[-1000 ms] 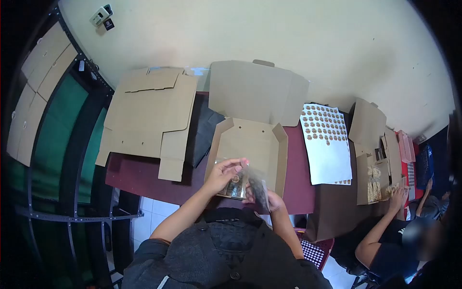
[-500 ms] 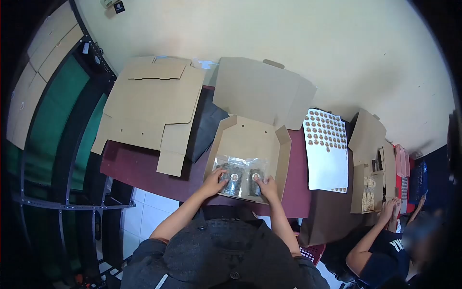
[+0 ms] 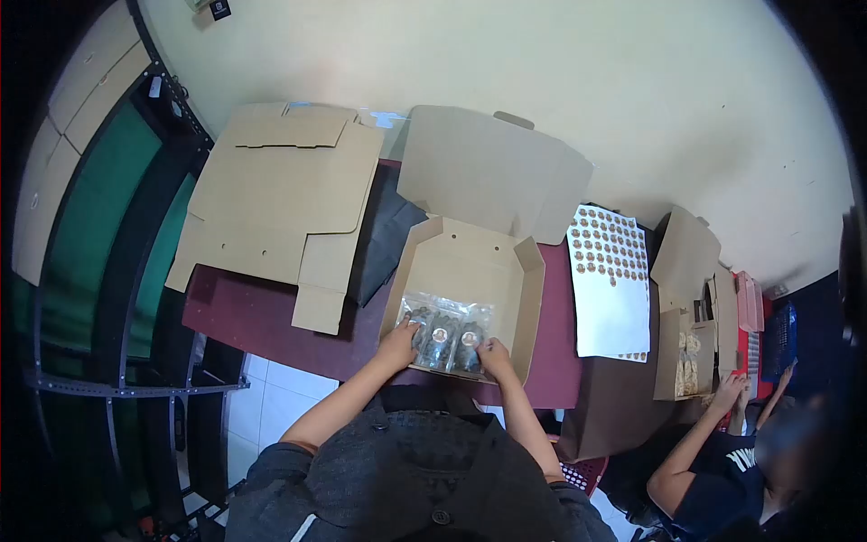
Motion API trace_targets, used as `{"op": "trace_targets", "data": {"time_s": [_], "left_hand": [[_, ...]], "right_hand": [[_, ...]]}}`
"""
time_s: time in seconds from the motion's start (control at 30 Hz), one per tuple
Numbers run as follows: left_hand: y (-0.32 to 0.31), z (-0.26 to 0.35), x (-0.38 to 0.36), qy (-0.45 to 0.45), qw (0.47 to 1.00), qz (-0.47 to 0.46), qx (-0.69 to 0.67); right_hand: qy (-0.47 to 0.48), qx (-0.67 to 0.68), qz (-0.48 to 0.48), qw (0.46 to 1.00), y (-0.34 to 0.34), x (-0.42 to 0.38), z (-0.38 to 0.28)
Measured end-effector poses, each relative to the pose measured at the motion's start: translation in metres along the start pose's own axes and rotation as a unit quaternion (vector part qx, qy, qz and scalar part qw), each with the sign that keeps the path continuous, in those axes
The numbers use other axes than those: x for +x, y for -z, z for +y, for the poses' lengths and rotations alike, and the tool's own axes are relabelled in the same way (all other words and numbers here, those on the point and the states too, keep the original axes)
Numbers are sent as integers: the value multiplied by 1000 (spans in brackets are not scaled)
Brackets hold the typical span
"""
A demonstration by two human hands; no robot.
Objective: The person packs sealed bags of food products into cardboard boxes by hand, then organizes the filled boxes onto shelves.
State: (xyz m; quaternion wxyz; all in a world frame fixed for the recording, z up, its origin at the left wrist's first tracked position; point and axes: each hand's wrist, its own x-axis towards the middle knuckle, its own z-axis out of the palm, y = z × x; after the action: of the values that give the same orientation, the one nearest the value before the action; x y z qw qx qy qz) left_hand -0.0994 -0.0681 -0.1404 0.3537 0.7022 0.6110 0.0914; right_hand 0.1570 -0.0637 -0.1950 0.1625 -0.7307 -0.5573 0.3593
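Note:
Clear plastic pouches with dark contents lie side by side at the near end of an open cardboard box (image 3: 470,257). The middle pouch (image 3: 440,336) and the right pouch (image 3: 469,341) each show a round sticker. My left hand (image 3: 396,347) grips the left pouch (image 3: 419,331) by its outer side, partly covering it. On the other side, my right hand (image 3: 494,358) has its curled fingers on the right pouch's edge. The box's far floor is bare, and its lid (image 3: 492,167) leans back against the wall.
Flattened cardboard boxes (image 3: 280,194) lie left on the maroon table (image 3: 239,303), beside a black bag (image 3: 386,235). Sticker sheets (image 3: 611,303) lie to the right. Further right, a co-worker's hands (image 3: 731,390) are near a box of packed goods (image 3: 688,361). A black shelf rack (image 3: 135,384) stands left.
The pouches have come closer together, and three now show in a row. My right hand has moved slightly left and down, pressing the right pouch inward; my left hand stays at the left.

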Motion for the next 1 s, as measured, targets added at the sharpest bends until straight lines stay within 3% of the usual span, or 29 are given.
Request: {"op": "trace_targets", "data": {"time_s": [0.17,0.37,0.5,0.53,0.57,0.6,0.67,0.77,0.8,0.83,0.9,1.0], "left_hand": [[0,3,-2,8,1000,13,-12],[-12,-1,1,9,998,68,2],[-9,2,0,4,992,124,7],[-7,4,1,33,995,98,2],[-6,6,0,34,995,98,3],[2,13,-5,24,996,90,-2],[4,13,-5,17,996,84,-6],[-8,-4,5,-22,998,51,-23],[-10,-9,8,-22,998,23,-54],[-11,-12,11,-23,996,-5,-85],[-17,-17,16,-27,997,-3,-76],[-14,-13,14,-10,998,-1,-55]], "right_hand": [[8,49,-97,994,-18,3,3],[37,4,-87,995,-16,1,0],[-2,11,-101,995,-13,-6,-9],[9,-15,-38,999,-14,-9,-10],[20,-40,26,999,-15,-11,-11],[20,-39,25,999,-13,-14,-15],[55,-59,146,986,-7,-20,-29],[65,47,88,993,-13,-14,-37],[18,93,9,995,3,-28,-70],[18,94,8,995,-3,-29,-71],[222,36,13,974,-16,-29,-70],[245,-18,8,969,-25,-34,-69]]}}
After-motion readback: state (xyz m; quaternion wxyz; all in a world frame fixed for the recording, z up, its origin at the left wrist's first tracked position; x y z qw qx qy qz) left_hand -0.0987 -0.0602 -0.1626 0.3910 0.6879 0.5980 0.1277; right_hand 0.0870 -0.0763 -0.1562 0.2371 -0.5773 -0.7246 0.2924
